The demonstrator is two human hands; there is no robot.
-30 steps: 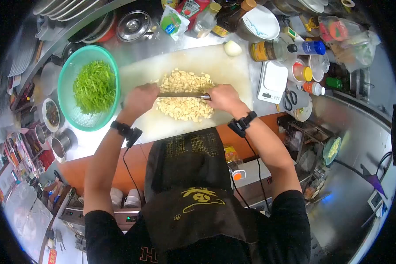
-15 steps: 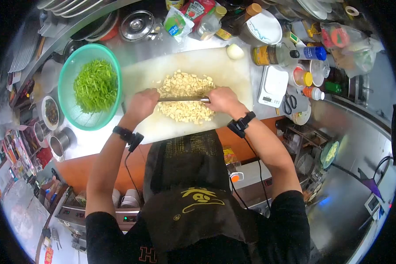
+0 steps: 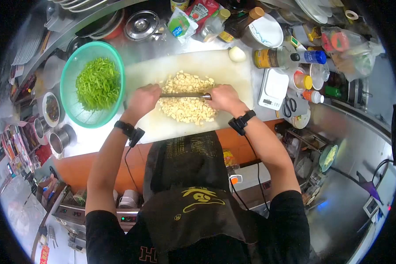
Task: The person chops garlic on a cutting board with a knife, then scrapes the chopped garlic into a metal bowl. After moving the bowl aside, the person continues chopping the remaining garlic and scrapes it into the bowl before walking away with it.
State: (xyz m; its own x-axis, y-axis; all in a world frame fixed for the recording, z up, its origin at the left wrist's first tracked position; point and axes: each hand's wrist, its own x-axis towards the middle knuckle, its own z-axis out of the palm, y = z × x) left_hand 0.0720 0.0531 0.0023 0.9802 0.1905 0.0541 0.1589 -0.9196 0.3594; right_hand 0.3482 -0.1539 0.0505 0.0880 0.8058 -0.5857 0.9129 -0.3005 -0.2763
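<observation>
A knife (image 3: 184, 95) lies crosswise over a heap of chopped pale pieces that look like garlic (image 3: 187, 110), and its blade is seen nearly edge-on. My right hand (image 3: 225, 98) is wrapped round the handle end. At the blade's other end, my left hand (image 3: 144, 102) is closed on the tip, its fingers partly hidden. Chopped pieces show both above and below the blade. Under them is a white cutting board (image 3: 149, 130). A peeled, whole, onion-like bulb (image 3: 237, 54) sits at the board's upper right corner.
Left of the board stands a green colander (image 3: 66, 94) with shredded green vegetable. A kitchen scale (image 3: 273, 88) and black scissors (image 3: 289, 106) lie to the right. Bottles, a white bowl (image 3: 265, 31) and a pot lid (image 3: 141, 25) line the back. Metal cups (image 3: 60, 141) stand at left.
The knife and both my hands have shifted slightly away from me across the chopped heap. Both hands keep their hold. The whole view has moved a little.
</observation>
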